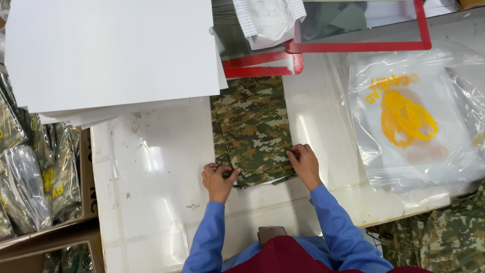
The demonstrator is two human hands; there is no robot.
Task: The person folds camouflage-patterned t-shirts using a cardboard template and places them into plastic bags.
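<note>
Nearest us, at the lower centre of the frame, blue sleeves (pixel 333 227) lead up to both hands on the white worktop (pixel 151 192). Our left hand (pixel 218 179) pinches the lower left corner of a folded camouflage cloth (pixel 252 129), fingers curled over its edge. Our right hand (pixel 304 163) presses the cloth's lower right edge, fingers bent and closed on it. We see the cloth lying flat at the centre. White card sheets (pixel 111 50) fill the upper left; a clear plastic bag (pixel 409 116) with a yellow print lies to the right; bagged camouflage items (pixel 35 172) sit at the left edge.
</note>
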